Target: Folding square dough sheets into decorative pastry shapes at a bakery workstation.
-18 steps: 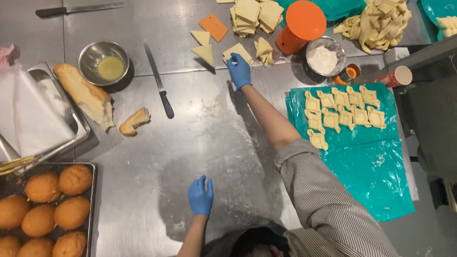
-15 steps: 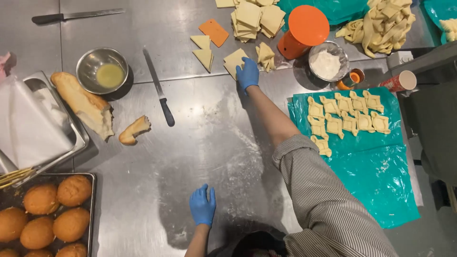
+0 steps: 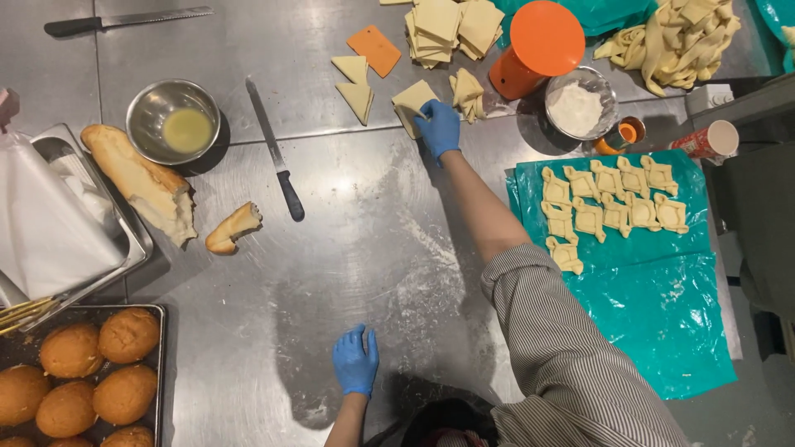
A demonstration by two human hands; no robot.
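Here I see the right arm stretched far across the steel table (image 3: 348, 273), its striped sleeve (image 3: 563, 348) bunched above the elbow. The right hand (image 3: 437, 128), in a blue glove, presses down on a pale dough square (image 3: 410, 101), fingers curled over its near edge; I cannot tell whether they pinch it or just rest on it. The left hand (image 3: 356, 361), also gloved in blue, lies flat and spread on the bare metal near me, holding nothing and well apart from the right.

To the right lies a teal plastic sheet (image 3: 662, 323) carrying rows of folded dough pieces (image 3: 609, 203). A tray of round brown buns (image 3: 79, 372) sits at the lower left, cut off by the frame. Beside it a metal pan (image 3: 124, 219) holds white paper (image 3: 41, 223), with a torn loaf (image 3: 137, 182) leaning on its rim and a broken-off end (image 3: 233, 228) just beside. An orange-lidded tub (image 3: 538, 45) stands behind the dough square, next to a bowl of flour (image 3: 580, 103). A stack of dough squares (image 3: 447, 25) and a heap of dough strips (image 3: 679, 37) run off the top edge. A steel bowl of yellowish liquid (image 3: 174, 124), a black-handled knife (image 3: 277, 153), an orange scraper (image 3: 374, 50) and two dough triangles (image 3: 356, 83) are scattered between. A red paper cup (image 3: 704, 141) lies on its side at the far right; its print is too small to make out.
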